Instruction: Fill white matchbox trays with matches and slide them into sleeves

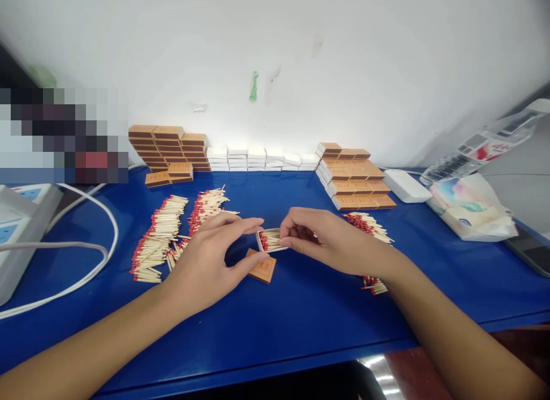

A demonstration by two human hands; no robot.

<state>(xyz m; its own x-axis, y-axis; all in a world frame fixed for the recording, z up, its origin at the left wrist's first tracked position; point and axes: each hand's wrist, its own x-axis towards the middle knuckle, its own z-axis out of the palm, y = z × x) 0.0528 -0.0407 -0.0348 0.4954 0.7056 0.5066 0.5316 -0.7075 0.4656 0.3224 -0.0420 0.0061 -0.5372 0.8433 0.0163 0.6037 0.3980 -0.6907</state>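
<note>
Your head camera looks forward and down, close over the blue table (301, 320), facing the white wall (344, 56) at twelve o'clock, with your left hand (210, 259) and right hand (330, 239) mid-frame.

On my feed, the person wearing the camera shows only two arms, both bare from the fingertips to the picture's edge. The left forearm (107, 342) comes in from 8 o'clock, long and slim, widening toward the elbow end. The left hand (210, 254), just left of centre, has slender fingers and a short thumbnail. The right forearm (451, 325) comes in from 4 o'clock and looks equally slim. The right hand (326, 239), just right of centre, has smooth knuckles and narrow, tapering fingers.
</note>
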